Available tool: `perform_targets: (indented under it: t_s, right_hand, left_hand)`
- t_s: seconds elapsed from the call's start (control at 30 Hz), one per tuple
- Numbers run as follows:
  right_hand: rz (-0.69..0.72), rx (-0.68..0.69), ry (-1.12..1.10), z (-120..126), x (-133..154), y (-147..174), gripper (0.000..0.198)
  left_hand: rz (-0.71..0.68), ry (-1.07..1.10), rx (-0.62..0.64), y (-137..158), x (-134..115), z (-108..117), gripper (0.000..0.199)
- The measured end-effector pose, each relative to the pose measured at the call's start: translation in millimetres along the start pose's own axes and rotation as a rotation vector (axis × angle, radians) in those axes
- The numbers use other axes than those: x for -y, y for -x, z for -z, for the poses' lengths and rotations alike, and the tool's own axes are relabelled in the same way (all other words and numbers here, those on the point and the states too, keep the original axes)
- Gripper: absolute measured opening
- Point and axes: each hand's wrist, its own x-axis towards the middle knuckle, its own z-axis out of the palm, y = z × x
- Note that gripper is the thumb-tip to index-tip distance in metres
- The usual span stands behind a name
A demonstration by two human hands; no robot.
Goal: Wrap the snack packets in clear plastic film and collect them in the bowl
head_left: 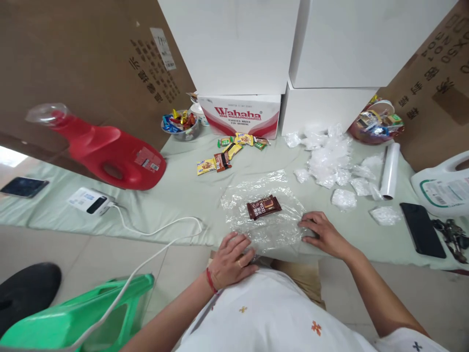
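Spread on the pale green cloth in front of me is a sheet of clear plastic wrap (282, 237). Brown cocoa snack packets (264, 207) lie near its middle, one overlapping another; I cannot tell exactly how many. My left hand (234, 259) rests flat on the near left edge of the wrap, fingers extended. At the right edge of the wrap, my right hand (324, 234) touches the film with fingers apart. Beyond the wrap lie several small yellow, brown and green snack packets (222, 160).
Crumpled plastic-wrapped bundles (330, 156) and a film roll (390, 171) lie right. Candy bowls (183, 124) stand at the back. A red jug (117, 156) is left, a white jug (445, 186) and phone (423, 230) right. A white cable (164, 230) hangs over the edge.
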Motion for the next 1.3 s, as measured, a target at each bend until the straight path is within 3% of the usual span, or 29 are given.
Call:
perform_targets:
  t_s: [0.07, 0.17, 0.3, 0.43, 0.53, 0.63, 0.77, 0.83, 0.9, 0.97, 1.07, 1.17, 1.3]
  right_hand:
    - [-0.012, -0.074, 0.011, -12, -4, 4, 0.023]
    - [0.011, -0.129, -0.012, -16, -1, -1, 0.024]
    - [0.019, -0.113, -0.149, 4, 12, -16, 0.025]
    - [-0.069, -0.085, -0.291, 25, 18, -49, 0.032]
    - [-0.166, -0.113, -0.300, 28, 11, -86, 0.040]
    - [-0.277, -0.087, -0.161, 19, -3, -118, 0.037]
    - [-0.373, -0.094, 0.228, 9, -8, -135, 0.016]
    - [-0.313, -0.184, 0.389, 10, -2, -138, 0.019]
    - [-0.225, -0.271, 0.478, 13, 8, -147, 0.024]
    - [-0.135, -0.277, 0.484, 14, 19, -165, 0.030]
    - [-0.008, -0.124, 0.445, 3, 32, -206, 0.039]
    - [0.022, 0.089, 0.468, -15, 38, -246, 0.053]
    - [0.008, 0.309, 0.398, -16, 44, -267, 0.021]
  left_hand:
    - [0.026, 0.008, 0.093, 8, -7, -9, 0.024]
    - [0.136, 0.101, 0.014, 10, -3, -11, 0.026]
    - [0.281, 0.343, -0.043, 2, 7, 1, 0.020]
    - [0.707, 0.437, -0.124, -13, 20, 9, 0.023]
    - [1.037, 0.406, -0.159, -32, 41, 4, 0.032]
    - [1.169, 0.326, -0.177, -51, 66, -4, 0.029]
    - [1.053, 0.019, -0.357, -64, 82, -2, 0.022]
    - [0.943, -0.136, -0.474, -67, 75, 5, 0.021]
    - [0.776, -0.180, -0.485, -71, 59, 12, 0.020]
    - [0.567, -0.113, -0.329, -78, 39, 13, 0.026]
    - [0.364, -0.004, 0.017, -93, 16, 0, 0.042]
    - [0.367, 0.004, 0.194, -101, 9, -18, 0.049]
    - [0.407, 0.004, 0.223, -101, 13, -28, 0.047]
